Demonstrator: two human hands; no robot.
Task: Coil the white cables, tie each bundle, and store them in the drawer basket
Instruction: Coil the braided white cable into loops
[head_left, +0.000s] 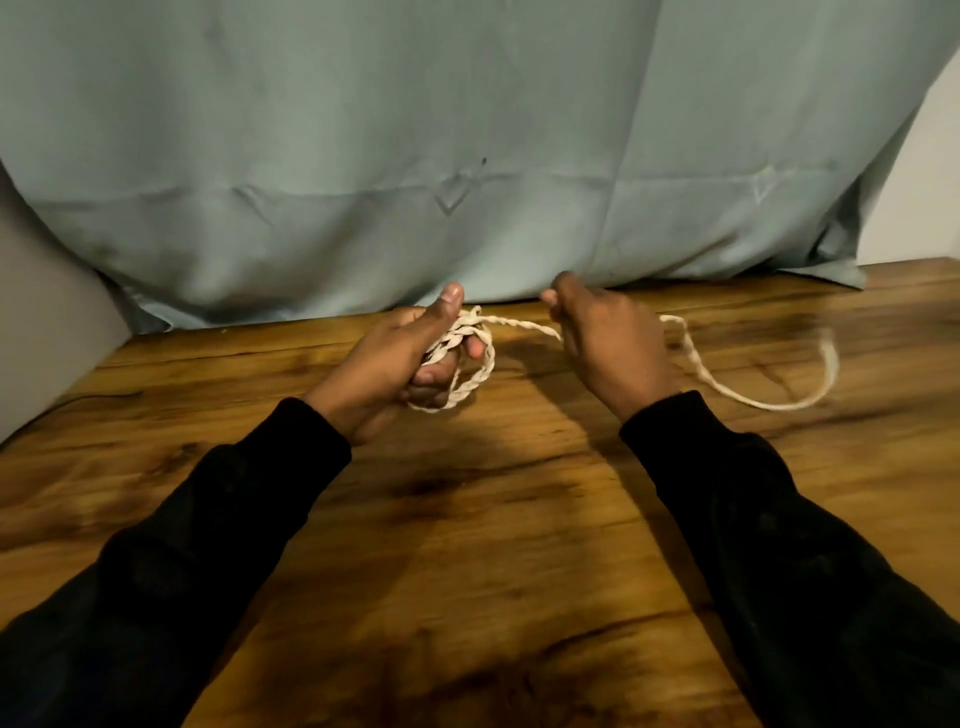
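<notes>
Left hand (402, 353) at about 10 o'clock from frame centre, fingers curled round a small coil of white cable (462, 358), thumb raised over the top of the loops. Loops hanging from the fist and drooping toward the wooden table (467, 545), lowest turn just above or on the wood; cannot tell which.

Right hand (605, 340) at about 1 o'clock, well apart from the left, closed round the same cable. One twisted strand stretched between the two fists. Beyond the right hand, loose tail curving out toward 3 o'clock in a wide bend, blurred at its far turn, lying on the tabletop.

Black sleeves (218, 545) reaching in from 7 and 5 o'clock. Pale blue-green cloth (467, 130) hanging across 12 o'clock, its hem touching the table's far edge. Grey surface (36, 312) at 9 o'clock.
</notes>
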